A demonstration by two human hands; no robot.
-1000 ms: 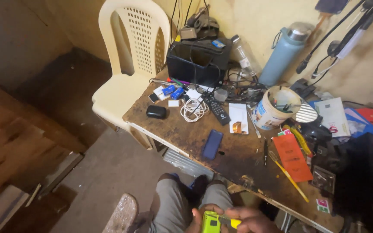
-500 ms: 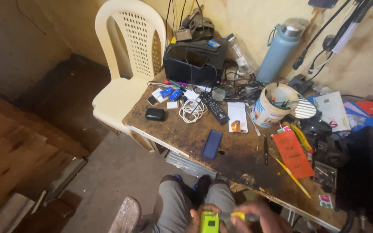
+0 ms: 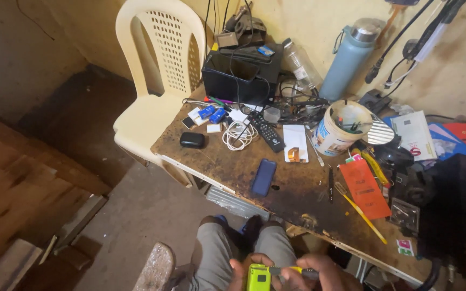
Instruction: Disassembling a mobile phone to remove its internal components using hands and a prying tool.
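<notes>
Green device (image 3: 258,278): small, lime-green, at the bottom edge of the view, over the lap, well below the table edge. Left hand (image 3: 238,275) is clamped on its left side, fingers wrapped round it.

Screwdriver (image 3: 292,271): slim tool with a yellow and dark handle, lying across the device's top. Right hand (image 3: 319,276) is closed round the handle (tip hidden against the device).

Knees (image 3: 244,248): grey trousers, just above the hands.

Table (image 3: 227,167): dark, worn wooden top, cluttered. Items, near to far:
- 1 blue phone (image 3: 264,177), flat, near the front edge.
- 1 black pen (image 3: 330,184) and 1 yellow pencil (image 3: 363,213), right of the phone.
- 1 orange card (image 3: 364,187), between them.
- 1 black case (image 3: 192,140), left side.
- 1 white cable (image 3: 238,134), coiled, beside 1 remote (image 3: 267,131).
- 1 white tub (image 3: 338,128), holding tools.
- 1 black box (image 3: 238,75), at the back.
- 1 blue flask (image 3: 350,59), upright against the wall.

Chair (image 3: 155,70): cream plastic, at the table's left end.
</notes>
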